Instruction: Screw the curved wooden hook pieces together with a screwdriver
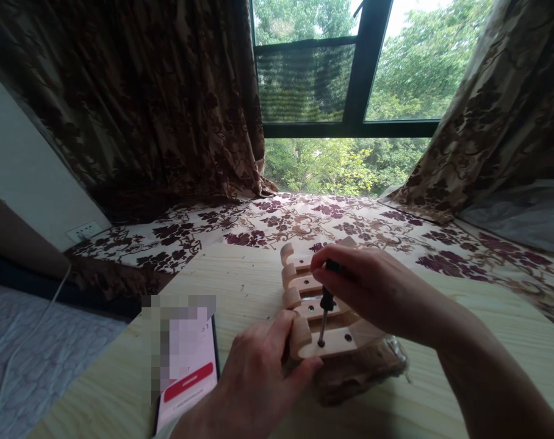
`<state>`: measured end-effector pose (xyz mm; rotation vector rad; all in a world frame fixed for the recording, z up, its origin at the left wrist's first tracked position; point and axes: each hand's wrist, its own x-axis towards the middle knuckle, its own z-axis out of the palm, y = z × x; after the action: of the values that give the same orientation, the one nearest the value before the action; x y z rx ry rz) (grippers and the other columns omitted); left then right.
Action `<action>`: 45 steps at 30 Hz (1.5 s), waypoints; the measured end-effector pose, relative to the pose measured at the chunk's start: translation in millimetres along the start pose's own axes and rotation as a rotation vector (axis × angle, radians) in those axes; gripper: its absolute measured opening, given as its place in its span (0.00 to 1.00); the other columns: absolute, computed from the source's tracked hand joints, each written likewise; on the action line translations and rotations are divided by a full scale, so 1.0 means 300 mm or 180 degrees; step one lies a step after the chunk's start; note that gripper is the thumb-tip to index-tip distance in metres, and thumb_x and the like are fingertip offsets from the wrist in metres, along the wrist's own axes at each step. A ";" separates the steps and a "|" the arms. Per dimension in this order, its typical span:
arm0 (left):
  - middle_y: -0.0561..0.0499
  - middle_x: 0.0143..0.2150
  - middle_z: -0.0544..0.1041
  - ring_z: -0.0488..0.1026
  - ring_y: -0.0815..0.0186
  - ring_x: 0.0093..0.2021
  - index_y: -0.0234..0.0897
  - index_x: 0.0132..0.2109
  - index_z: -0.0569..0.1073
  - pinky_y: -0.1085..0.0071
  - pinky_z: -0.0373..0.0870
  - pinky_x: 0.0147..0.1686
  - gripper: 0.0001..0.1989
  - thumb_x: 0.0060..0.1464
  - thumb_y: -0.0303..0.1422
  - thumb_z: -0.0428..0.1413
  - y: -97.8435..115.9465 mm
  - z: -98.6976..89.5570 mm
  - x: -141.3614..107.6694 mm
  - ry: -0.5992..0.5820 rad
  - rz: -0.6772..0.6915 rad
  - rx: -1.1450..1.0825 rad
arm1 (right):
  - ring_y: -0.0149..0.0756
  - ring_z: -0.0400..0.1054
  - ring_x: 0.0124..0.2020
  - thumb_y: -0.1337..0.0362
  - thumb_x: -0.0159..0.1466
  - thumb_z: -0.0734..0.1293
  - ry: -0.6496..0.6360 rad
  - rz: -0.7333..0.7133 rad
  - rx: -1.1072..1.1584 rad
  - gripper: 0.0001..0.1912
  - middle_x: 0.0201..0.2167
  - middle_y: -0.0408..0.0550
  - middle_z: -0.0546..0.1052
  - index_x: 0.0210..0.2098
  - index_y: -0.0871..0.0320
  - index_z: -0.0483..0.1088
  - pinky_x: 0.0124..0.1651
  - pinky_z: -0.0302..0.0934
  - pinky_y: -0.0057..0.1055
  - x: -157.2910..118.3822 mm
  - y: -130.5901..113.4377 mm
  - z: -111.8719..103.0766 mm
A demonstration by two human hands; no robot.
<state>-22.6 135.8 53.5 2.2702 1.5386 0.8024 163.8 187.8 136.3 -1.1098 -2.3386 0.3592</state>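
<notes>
Looks partway done, seems to have screws (348,337) already in the wooden rack (334,344) over the pale table (213,277), cannot tell how tight, and grips the rack's near corner in the left hand (261,363) and a screwdriver (327,299) in the right hand (377,289), tip down at the near bar.

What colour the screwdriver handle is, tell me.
The visible part of the screwdriver handle is black; the head view, the only one, shows it best.
</notes>
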 end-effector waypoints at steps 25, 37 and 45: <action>0.45 0.50 0.70 0.68 0.64 0.52 0.36 0.61 0.60 0.68 0.70 0.52 0.25 0.57 0.27 0.55 -0.029 -0.006 -0.010 0.0691 0.1427 0.0335 | 0.29 0.62 0.25 0.59 0.66 0.60 0.0140 0.0182 0.0207 0.10 0.24 0.42 0.72 0.37 0.57 0.70 0.28 0.53 0.27 0.005 0.025 0.008; 0.45 0.51 0.71 0.67 0.63 0.53 0.34 0.62 0.58 0.66 0.69 0.54 0.26 0.57 0.28 0.54 -0.021 -0.004 -0.004 0.0637 0.1431 0.0461 | 0.30 0.59 0.22 0.57 0.66 0.61 0.0230 0.0303 -0.0430 0.13 0.20 0.42 0.70 0.33 0.58 0.71 0.26 0.50 0.28 0.019 0.015 0.012; 0.47 0.51 0.70 0.67 0.65 0.52 0.33 0.63 0.57 0.70 0.68 0.53 0.28 0.57 0.28 0.55 -0.028 0.002 -0.002 0.0655 0.1510 0.0272 | 0.30 0.64 0.26 0.61 0.68 0.57 -0.0075 -0.0226 0.0124 0.13 0.29 0.46 0.75 0.37 0.58 0.71 0.29 0.55 0.27 -0.021 -0.028 -0.027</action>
<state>-28.8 138.5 48.5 2.7366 1.1316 1.1397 166.4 177.7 144.5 -1.0066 -2.3745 0.3921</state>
